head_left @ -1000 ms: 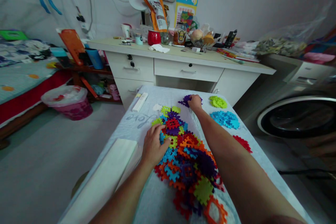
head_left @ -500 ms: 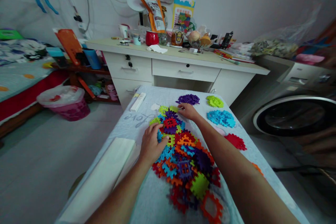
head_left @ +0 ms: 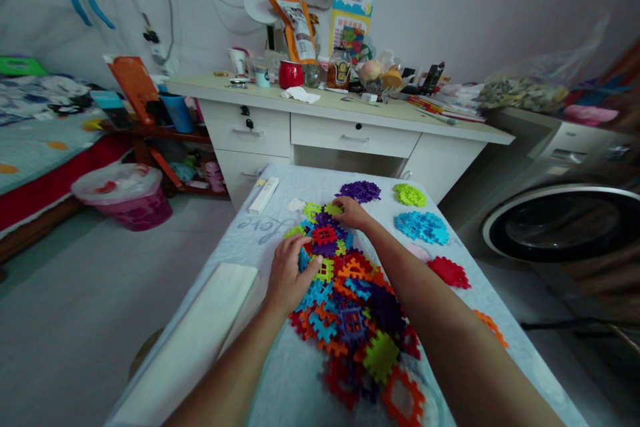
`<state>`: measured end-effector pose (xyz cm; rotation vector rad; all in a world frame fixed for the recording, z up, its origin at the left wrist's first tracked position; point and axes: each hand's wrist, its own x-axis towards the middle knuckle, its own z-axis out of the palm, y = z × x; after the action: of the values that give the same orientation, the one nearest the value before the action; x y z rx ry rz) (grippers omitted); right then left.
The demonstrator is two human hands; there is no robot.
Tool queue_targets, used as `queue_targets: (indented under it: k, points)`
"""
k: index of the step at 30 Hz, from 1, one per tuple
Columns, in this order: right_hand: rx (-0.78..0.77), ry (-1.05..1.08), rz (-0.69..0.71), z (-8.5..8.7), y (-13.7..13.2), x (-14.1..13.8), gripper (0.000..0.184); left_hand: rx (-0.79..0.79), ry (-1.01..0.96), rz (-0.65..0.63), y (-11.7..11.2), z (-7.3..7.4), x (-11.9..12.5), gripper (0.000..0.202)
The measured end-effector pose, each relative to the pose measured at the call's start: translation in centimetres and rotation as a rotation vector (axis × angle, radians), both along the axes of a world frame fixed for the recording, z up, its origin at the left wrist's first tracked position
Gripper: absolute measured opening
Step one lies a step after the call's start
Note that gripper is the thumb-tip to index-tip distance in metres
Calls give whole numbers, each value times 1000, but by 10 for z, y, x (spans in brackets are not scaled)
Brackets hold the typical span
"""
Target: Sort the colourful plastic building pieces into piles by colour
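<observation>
A long heap of interlocking plastic tiles [head_left: 351, 323] with toothed edges, in red, orange, blue, purple and lime green, runs down the cloth-covered table. My left hand [head_left: 291, 275] rests against the heap's left side, thumb apart from the fingers, near a lime-green window tile [head_left: 325, 269]. At the far end, my right hand [head_left: 353, 213] has its fingers closed on the edge of a lime-green tile [head_left: 332, 209]; its fingertips are partly hidden. A red window tile [head_left: 324, 235] lies between the hands.
Sorted piles stand along the far and right side: purple [head_left: 359, 191], lime green [head_left: 410, 195], blue [head_left: 422, 227], red [head_left: 449, 271] and orange [head_left: 491, 327]. A white box [head_left: 264, 195] and a long white slab [head_left: 200, 340] lie at left. Beyond is a cluttered desk [head_left: 220, 87].
My right hand has shifted slightly left, closer over the lime-green tile at the far end of the heap. The left hand has stayed in place.
</observation>
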<state>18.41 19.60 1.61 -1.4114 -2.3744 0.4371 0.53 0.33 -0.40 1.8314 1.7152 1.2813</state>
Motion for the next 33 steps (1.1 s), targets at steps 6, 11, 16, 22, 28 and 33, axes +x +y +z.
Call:
queue_targets:
  k: [6,11,16,22,28,33]
  points:
    - [109,82,-107,23,1,43,27,-18,4,-1,1,0,0,38]
    - [196,6,-397,40,22,110,26,-25,5,-4,1,-1,1,37]
    - [161,-127,-676,40,41,160,31,-23,12,0,1,0,1,38]
    - [106,-231,-724,27,56,178,32,-32,32,1,1,-2,0,41]
    - [116,-245,-671,22,66,173,38,-33,24,-4,2,-1,1,41]
    - [142,-242,-627,20,68,168,45,-49,27,-7,2,-3,0,42]
